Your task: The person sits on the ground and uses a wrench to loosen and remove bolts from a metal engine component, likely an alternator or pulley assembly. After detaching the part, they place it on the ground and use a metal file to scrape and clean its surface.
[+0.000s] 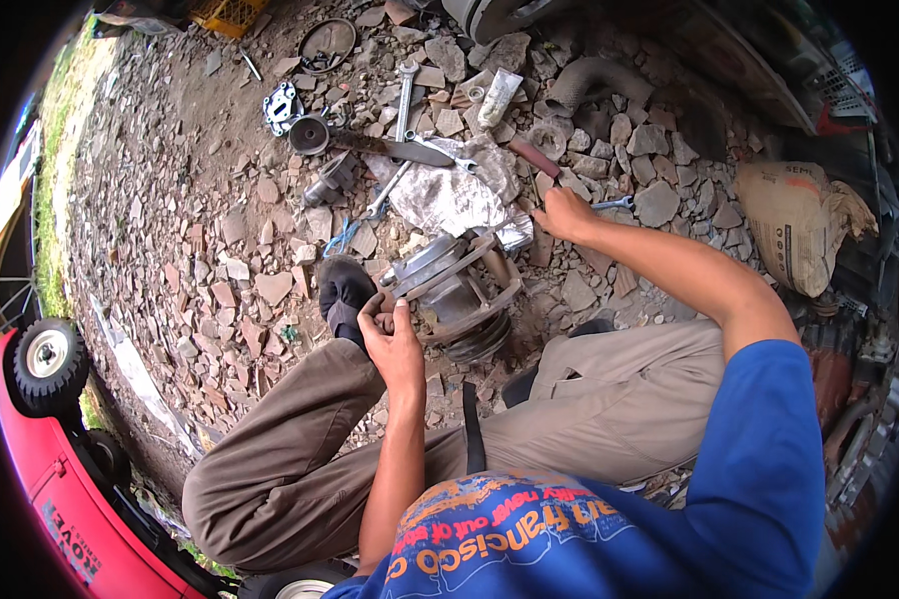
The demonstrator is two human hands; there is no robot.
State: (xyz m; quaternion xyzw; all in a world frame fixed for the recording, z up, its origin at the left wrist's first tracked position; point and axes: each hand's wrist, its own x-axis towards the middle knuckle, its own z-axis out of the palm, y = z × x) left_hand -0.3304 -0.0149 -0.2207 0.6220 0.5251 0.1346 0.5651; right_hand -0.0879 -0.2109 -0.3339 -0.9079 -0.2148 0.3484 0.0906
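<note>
A greasy round metal housing with a flange and bars stands on the ground between my legs. My left hand is at its left edge, thumb and fingers closed on the rim. My right hand is down on the stones beyond the housing, fingers curled. One end of a wrench shows just past that hand; whether it is in the grip is hidden. A red-brown handle lies just above my fingers. A dirty white rag lies behind the housing.
More wrenches and a flat dark blade-like metal piece lie beyond. A patterned metal plate, a ribbed metal part and a white tube are scattered around. A paper sack stands right; a red vehicle is left.
</note>
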